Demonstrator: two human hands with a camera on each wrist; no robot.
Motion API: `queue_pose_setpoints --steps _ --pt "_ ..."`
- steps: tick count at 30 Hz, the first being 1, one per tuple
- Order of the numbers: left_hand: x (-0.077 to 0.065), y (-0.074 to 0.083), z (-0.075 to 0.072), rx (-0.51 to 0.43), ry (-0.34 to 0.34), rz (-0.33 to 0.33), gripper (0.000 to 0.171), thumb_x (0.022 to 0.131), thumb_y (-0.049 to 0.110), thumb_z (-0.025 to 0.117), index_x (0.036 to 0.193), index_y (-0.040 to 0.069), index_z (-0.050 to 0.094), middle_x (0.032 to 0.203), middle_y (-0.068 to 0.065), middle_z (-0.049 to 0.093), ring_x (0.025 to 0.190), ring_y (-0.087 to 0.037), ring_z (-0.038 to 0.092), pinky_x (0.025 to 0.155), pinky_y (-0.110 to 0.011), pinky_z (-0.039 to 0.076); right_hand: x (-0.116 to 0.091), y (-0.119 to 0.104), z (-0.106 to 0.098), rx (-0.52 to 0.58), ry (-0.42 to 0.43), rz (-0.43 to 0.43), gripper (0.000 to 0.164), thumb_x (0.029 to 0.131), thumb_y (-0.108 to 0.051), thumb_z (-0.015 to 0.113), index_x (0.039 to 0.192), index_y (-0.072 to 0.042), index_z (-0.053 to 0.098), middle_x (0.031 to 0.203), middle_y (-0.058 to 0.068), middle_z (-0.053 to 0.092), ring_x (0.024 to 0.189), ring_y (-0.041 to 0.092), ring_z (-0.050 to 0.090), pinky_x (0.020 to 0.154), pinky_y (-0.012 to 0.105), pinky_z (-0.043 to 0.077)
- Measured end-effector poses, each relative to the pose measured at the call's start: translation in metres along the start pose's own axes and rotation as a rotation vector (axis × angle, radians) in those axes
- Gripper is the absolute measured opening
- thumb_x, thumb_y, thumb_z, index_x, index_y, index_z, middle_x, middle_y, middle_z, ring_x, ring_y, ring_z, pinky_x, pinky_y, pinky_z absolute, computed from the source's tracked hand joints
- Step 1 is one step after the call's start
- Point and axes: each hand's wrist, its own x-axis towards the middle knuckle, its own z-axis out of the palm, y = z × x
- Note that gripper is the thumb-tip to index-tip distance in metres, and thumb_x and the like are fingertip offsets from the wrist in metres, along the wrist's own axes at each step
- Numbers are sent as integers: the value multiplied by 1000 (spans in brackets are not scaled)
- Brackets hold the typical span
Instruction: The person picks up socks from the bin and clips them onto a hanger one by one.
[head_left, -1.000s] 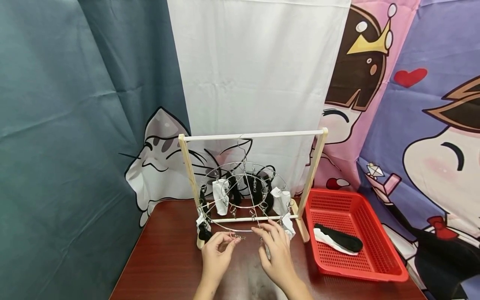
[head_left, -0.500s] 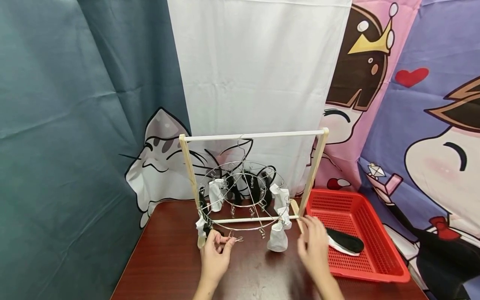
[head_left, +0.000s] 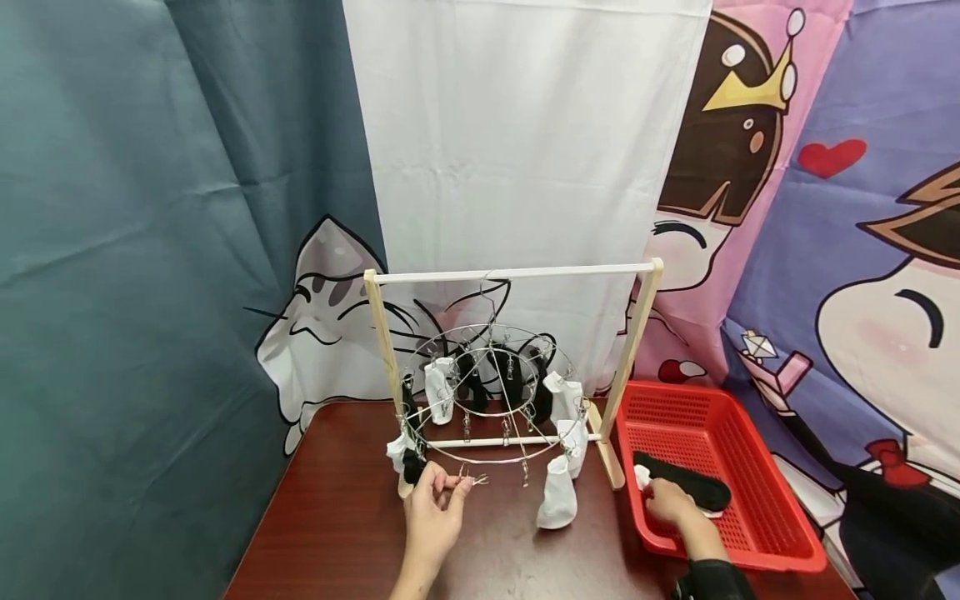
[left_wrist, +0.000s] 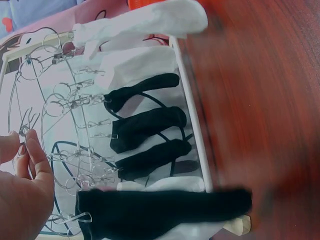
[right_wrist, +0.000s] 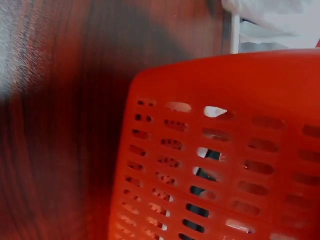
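My left hand pinches a small metal clip at the front edge of the round wire sock hanger; the clip's prongs point away from the fingertips. My right hand is down in the red basket, its fingers curled on a white sock, which bunches up beside them. A black sock lies along the white one, partly over it. In the right wrist view the basket wall hides the hand. White socks and black socks hang from the hanger's other clips.
The hanger hooks over the white top bar of a small wooden rack on the brown table. Bare clips dangle from the ring. Printed curtains stand behind and at both sides.
My right hand has left the hanger's front, moved right and down into the basket, and taken hold of the white sock. My left hand stays at the clip. Hanging socks have swung slightly.
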Motion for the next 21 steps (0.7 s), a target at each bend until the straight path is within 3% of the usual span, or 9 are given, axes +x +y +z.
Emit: queue_pose_setpoints --steps 2,4,6,8,12,17,19,21 --pt "-1 1 1 9 8 5 42 75 -7 78 74 -2 36 71 -6 69 55 6 45 39 -16 35 0 3 2 21 101 -3 4 81 -5 63 81 -1 65 75 8 61 69 22 55 60 38 45" --pt "0 3 2 5 9 -1 42 75 -10 76 73 -5 35 70 -8 69 57 3 50 39 -17 37 -2 4 2 67 210 -22 8 80 -4 68 79 -1 61 70 5 56 64 18 49 56 33 41" --pt "1 10 2 -6 7 -10 41 75 -12 75 73 -7 35 70 -9 68 59 -1 55 41 -16 40 -4 3 -1 130 295 -42 17 77 -3 71 86 2 58 71 5 53 64 18 47 57 32 40" --pt "2 17 2 -30 -2 -29 37 75 -15 74 75 -9 37 73 -12 67 64 -8 62 48 -16 48 -7 1 -5 197 320 -42 30 77 -3 72 99 6 55 76 7 53 68 19 48 62 33 41" --pt "4 32 1 -72 -8 -69 27 75 -17 72 85 -12 48 76 -15 62 73 -17 67 66 -21 58 -13 -3 -10 321 238 8 51 80 -1 67 125 14 48 87 12 53 80 23 50 70 34 42" --pt "4 35 3 -79 11 -52 17 75 -17 72 85 -11 59 77 -17 63 68 -15 64 64 -20 57 -18 -7 -12 527 131 78 41 81 5 64 121 12 57 101 20 60 91 27 55 71 32 47" --pt "4 34 4 -81 19 -19 16 75 -19 72 81 -10 60 78 -18 64 67 -16 65 62 -20 57 -20 -9 -11 587 108 115 37 85 2 65 120 12 56 108 25 59 95 30 55 72 30 47" --pt "3 30 5 -82 24 11 17 74 -20 72 77 -9 60 78 -18 64 68 -17 66 62 -22 58 -21 -9 -11 645 85 165 44 91 -9 65 124 14 48 117 31 53 100 30 52 74 27 46"
